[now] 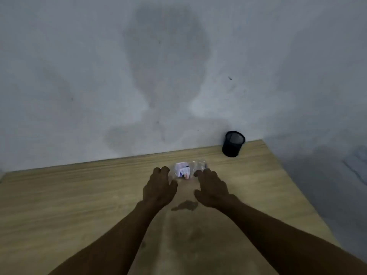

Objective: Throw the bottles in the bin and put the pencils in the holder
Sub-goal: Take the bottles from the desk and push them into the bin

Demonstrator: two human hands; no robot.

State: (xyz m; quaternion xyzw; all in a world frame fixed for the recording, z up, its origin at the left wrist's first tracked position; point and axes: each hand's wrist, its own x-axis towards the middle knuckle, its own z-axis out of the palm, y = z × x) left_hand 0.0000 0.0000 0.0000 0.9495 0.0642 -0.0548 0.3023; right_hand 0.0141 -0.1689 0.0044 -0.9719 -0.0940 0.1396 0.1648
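Clear plastic bottle [188,170] lying on its side on wooden desk [79,195], white-blue label up, roughly mid-desk and well short of back edge. Left hand [158,190] and right hand [213,188] both reaching in, one at each end of bottle. Left grip: fingers spread and curled, fingertips at or touching left end, not closed round it. Right grip: also wide, fingertips at right end near the neck side; contact possibly there but blur makes it hard to tell. Nothing lifted yet. Black mesh holder [233,143] upright at far right corner of desk, against grey wall [178,66], well apart from bottle. No pencils in view, no bin in view. Dark wet-looking patch [185,205] on desk between wrists, just near side of bottle. Step in hand judged as picking up the bottle. To do well: close one grip round the barrel across the label rather than pinching the ends, since thin empty plastic likely to crumple or roll away toward wall; steady with other hand until wrapped; then carry off desk to wherever bin sits.
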